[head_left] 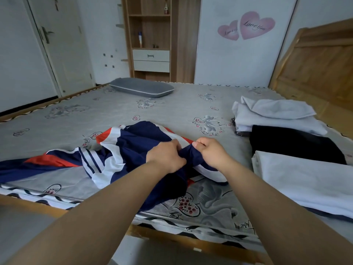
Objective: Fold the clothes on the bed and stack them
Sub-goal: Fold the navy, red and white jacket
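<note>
Jacket [114, 155] lying crumpled near bed [172, 111] front edge, long axis running left-right, navy with white and red panels. Left hand [165, 156] and right hand [209, 153] fingers both gripping bunched navy fabric.

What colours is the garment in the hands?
Navy garment with white and red-orange panels; head view.

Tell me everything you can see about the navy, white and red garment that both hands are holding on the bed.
The navy jacket looks like thin, smooth sportswear, with white panels, red-orange patches and a striped navy-and-white band. It is unfolded and crumpled, lying across the near part of the mattress, one part stretching to the left edge of the view. The left hand and right hand each grip a bunched navy part, close together. It lies apart from the clothes on the right.
</note>
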